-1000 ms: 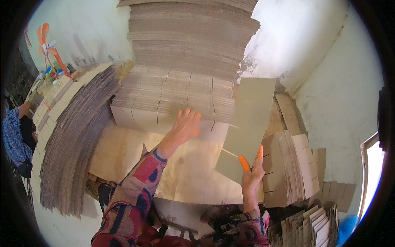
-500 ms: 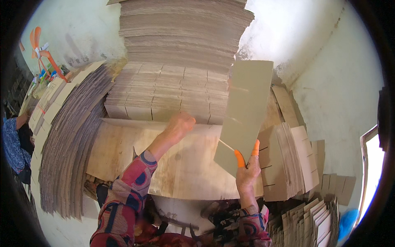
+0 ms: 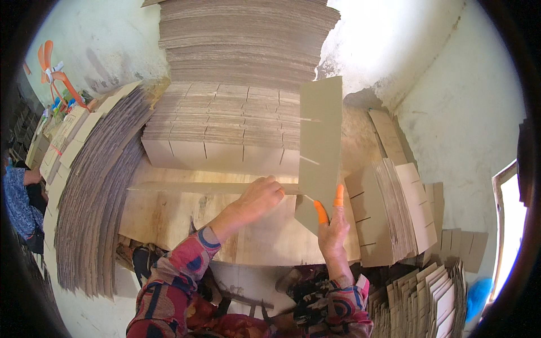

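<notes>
My right hand (image 3: 333,232), with orange finger covers on thumb and a finger, grips the lower part of a slotted cardboard panel (image 3: 321,132). The panel stands up at a slight tilt, and its slots run in from one long edge. My left hand (image 3: 260,197) is closed on a long narrow cardboard strip (image 3: 189,188) that stretches sideways across the board. The strip's right end meets the panel near its lowest slot; whether it sits inside that slot I cannot tell. Both hands are above a pale wooden board (image 3: 169,219).
Slotted cardboard pieces (image 3: 225,152) are stacked behind the board, with a taller pile (image 3: 242,42) beyond. Further stacks flank it at left (image 3: 96,197) and right (image 3: 389,214). Bundled pieces (image 3: 428,304) sit lower right. Another person's sleeve (image 3: 22,197) shows far left, below an orange fan (image 3: 56,73).
My left hand has moved right and down, drawing the strip away from the back stack toward the panel. The panel has swung more upright and shifted slightly left.
</notes>
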### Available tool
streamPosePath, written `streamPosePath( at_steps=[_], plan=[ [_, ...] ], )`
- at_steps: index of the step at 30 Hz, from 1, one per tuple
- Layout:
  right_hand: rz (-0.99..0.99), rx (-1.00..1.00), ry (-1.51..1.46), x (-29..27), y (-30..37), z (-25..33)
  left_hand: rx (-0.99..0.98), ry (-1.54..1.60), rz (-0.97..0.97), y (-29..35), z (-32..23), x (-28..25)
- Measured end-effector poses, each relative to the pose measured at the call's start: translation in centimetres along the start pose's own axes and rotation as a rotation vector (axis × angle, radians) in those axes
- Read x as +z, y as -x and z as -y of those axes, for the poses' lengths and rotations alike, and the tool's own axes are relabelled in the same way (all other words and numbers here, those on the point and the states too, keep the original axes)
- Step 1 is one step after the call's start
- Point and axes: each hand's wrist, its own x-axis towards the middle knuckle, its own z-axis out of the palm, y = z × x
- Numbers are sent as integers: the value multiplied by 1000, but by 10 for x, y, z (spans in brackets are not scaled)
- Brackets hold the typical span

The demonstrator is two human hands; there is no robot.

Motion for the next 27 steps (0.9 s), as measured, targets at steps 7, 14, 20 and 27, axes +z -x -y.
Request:
streamPosePath(
  at_steps=[7, 14, 20, 27],
  plan=[
    [397, 97, 95, 7, 7, -7, 50, 84, -88, -1, -44, -20],
    [277, -17, 59, 7, 24, -16, -202, 496, -128, 20, -64, -31],
    [139, -66, -30, 8, 23, -11, -280, 283, -116, 11, -15, -114],
    [191, 47, -82, 22, 21, -8, -348, -180, 111, -40, 79, -19]
  ],
)
